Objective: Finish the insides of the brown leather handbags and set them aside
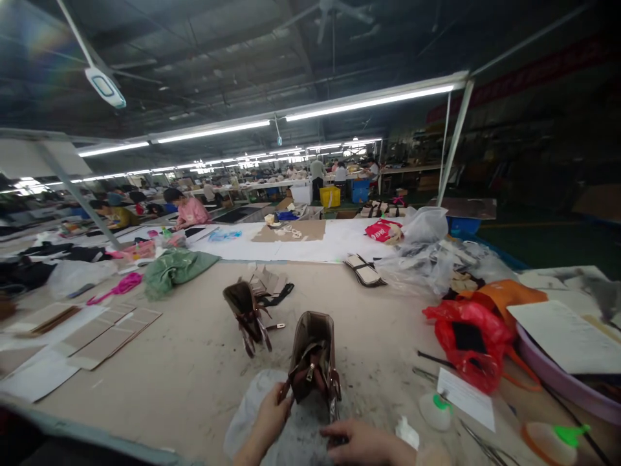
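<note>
A small brown handbag [314,336] stands with its mouth open on a greyish cloth [257,401] at the front of the table. Its zip pull shows inside. My left hand [270,414] is closed on the left side of this bag, thumb and fingers pinching its edge. Below the bag's lower right, my right hand [359,443] has curled fingers beside a hanging strap end. Something dark shows under those fingers, too hidden to name. A second brown handbag [241,304] leans farther back to the left, apart from both hands.
Flat beige panels [114,333] lie at left, near a green bag [177,268]. On the right are a red plastic bag [473,343], a purple basin [565,388], bottles with green caps [441,402] and scissors [485,446]. A co-worker in pink [191,210] sits farther back.
</note>
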The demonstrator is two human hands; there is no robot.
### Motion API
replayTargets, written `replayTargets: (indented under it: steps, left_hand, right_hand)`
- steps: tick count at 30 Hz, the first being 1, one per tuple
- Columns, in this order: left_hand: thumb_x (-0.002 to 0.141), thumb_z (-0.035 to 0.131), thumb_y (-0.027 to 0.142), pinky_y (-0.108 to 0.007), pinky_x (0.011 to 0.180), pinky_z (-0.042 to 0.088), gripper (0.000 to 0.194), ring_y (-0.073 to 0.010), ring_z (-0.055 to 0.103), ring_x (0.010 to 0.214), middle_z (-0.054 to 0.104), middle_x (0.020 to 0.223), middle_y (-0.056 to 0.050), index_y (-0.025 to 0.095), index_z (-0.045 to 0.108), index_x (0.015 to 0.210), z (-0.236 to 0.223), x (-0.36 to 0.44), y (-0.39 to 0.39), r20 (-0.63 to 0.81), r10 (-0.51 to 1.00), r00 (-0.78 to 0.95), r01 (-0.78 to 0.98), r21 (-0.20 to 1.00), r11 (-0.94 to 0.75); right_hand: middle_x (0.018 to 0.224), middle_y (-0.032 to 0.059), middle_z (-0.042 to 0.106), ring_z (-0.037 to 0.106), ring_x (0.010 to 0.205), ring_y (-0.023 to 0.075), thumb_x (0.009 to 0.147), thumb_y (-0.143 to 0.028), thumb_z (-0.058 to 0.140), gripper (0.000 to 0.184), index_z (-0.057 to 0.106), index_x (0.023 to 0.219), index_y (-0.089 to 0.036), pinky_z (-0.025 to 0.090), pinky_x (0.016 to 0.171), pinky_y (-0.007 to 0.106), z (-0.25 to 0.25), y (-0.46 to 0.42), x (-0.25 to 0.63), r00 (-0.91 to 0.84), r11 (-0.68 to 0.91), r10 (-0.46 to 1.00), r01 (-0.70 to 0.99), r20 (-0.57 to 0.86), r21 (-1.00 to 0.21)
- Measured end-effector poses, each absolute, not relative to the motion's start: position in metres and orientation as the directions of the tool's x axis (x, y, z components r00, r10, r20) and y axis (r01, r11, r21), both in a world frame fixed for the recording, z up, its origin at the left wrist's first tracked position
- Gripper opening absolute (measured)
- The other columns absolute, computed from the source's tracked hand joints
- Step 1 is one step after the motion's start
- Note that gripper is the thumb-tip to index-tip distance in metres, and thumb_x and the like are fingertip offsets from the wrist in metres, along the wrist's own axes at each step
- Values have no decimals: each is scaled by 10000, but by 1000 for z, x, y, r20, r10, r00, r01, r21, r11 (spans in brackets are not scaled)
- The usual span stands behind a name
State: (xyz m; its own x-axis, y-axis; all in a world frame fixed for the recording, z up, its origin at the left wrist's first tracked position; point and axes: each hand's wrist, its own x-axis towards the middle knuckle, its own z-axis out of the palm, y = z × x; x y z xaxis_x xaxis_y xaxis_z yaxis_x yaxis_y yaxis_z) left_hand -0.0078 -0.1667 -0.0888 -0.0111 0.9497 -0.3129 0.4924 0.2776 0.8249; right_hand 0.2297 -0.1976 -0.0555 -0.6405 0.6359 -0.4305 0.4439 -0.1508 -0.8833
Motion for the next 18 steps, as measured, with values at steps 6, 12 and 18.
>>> replayTargets:
  steps: [6,12,18]
  left_hand:
    - [715,510,333,-278,698,427,536,-201,596,785,646,827,-57,129,420,1202,-73,-4,-160,-174,985,-12,644,752,141]
    - [785,431,255,-283,779,413,429,-200,586,933,651,1020,-39,278,492,1209,-38,-18,-121,-63,985,161,802,589,-94]
    - [748,425,153,-242,830,409,452,-155,572,961,639,1066,21,325,548,1148,-36,-63,-105,-84,914,397,726,638,-257]
  right_hand:
    - [665,-22,546,423,488,59,630,-319,634,328,656,929,-184,374,494,183,-50,-188,201,-610,-313,649,330,-455,-890]
    - [999,6,601,551,727,116,592,-380,689,693,466,1237,-259,446,666,205,-10,-177,145,-794,-247,460,316,-398,-916]
    - [860,-32,662,571,741,118,753,-273,523,283,638,1009,-236,417,674,171,26,-175,121,-843,255,510,339,-172,-905]
